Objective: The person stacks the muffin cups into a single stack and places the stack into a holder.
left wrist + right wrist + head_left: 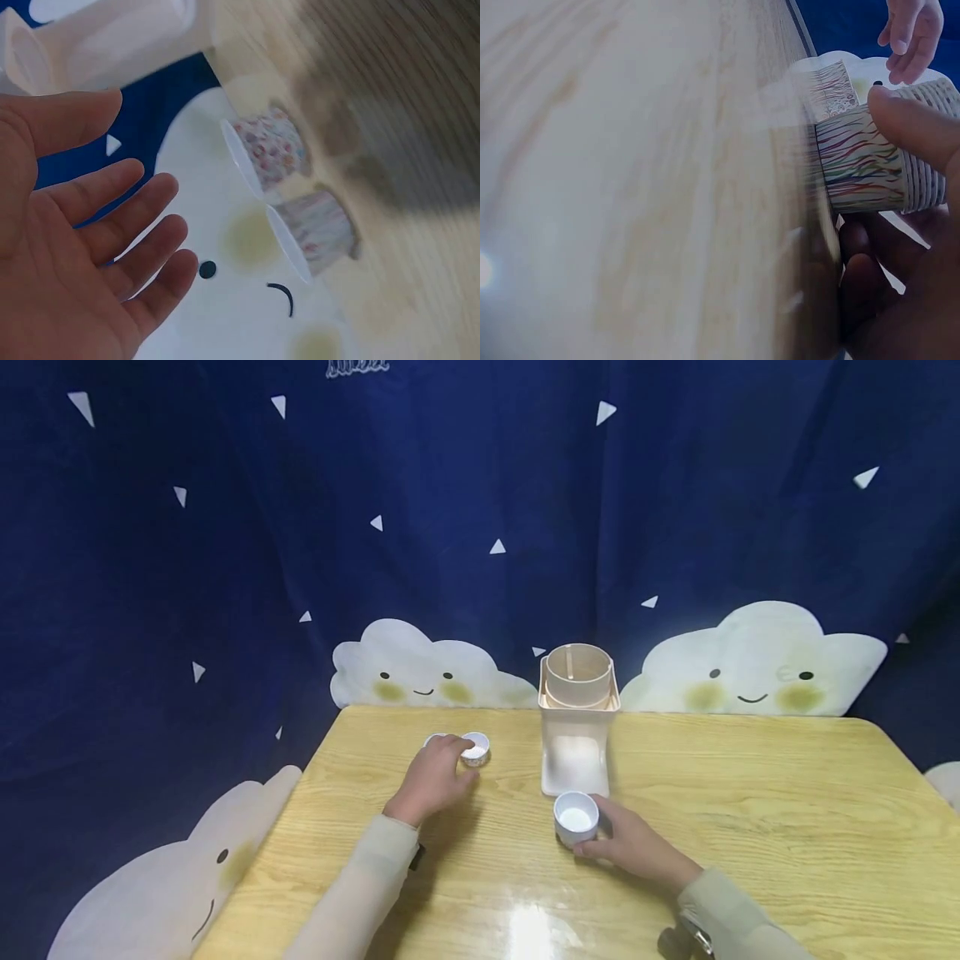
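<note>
My left hand [433, 781] reaches over the left of the table, near two small paper cups, and holds nothing. In the left wrist view its fingers [124, 225] are loosely spread, apart from the cups. One paper cup [274, 150] has a pattern of small circles; the other paper cup [319, 232] is blurred, with pale streaks. Both stand side by side. With thumb and fingers, my right hand [637, 847] grips a stack of paper cups [866, 165] printed with coloured wavy lines, mouths up. Several rims show at its top.
Behind the stack stands a cream-coloured dispenser-like holder [576, 739] with a round, open-topped cylinder [579, 672]. The wooden table [750, 793] ends at a dark blue curtain [450, 485] with white clouds and triangles.
</note>
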{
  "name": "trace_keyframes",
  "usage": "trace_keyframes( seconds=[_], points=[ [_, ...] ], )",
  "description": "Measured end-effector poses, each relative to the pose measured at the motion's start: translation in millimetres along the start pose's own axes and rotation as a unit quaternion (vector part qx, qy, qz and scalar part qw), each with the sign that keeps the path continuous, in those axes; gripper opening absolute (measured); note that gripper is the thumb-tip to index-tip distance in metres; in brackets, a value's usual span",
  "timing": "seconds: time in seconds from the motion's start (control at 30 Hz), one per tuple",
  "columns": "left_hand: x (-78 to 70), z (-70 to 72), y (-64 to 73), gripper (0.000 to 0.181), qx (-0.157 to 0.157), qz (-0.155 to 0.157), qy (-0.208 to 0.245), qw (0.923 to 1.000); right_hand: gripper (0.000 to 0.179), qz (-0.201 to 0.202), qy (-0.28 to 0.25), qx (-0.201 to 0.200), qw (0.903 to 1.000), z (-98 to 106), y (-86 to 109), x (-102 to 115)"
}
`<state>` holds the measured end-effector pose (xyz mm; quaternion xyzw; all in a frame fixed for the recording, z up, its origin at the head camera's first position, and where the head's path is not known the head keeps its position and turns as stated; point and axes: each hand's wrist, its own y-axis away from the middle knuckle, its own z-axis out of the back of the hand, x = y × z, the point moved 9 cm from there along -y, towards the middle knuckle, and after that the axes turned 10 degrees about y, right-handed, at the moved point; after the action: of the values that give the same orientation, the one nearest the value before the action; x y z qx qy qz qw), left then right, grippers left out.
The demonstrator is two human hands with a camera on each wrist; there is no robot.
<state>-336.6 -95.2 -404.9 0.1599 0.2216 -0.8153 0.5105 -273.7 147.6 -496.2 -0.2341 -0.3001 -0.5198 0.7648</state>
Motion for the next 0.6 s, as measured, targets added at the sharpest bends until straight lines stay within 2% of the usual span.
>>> trace_keyframes(
  seconds=[0.23, 0.37, 0.6],
  points=[
    [25.1, 1.1, -0.3, 0.042, -0.012, 0.039, -0.001, 0.9991, 0.071, -0.013, -0.002, 0.003, 0.9999, -3.5, -0.3, -4.0],
    [40.9, 2.3, -0.7, 0.044, -0.029, 0.062, -0.001, 0.9977, 0.07, -0.005, -0.003, 0.004, 1.0, -3.6, 0.0, -1.0],
    [61.8, 6.0, -3.2, 0.049, -0.062, 0.081, 0.009, 0.9947, 0.07, -0.001, 0.002, -0.003, 1.0, -2.6, -0.4, -1.6]
  ],
)
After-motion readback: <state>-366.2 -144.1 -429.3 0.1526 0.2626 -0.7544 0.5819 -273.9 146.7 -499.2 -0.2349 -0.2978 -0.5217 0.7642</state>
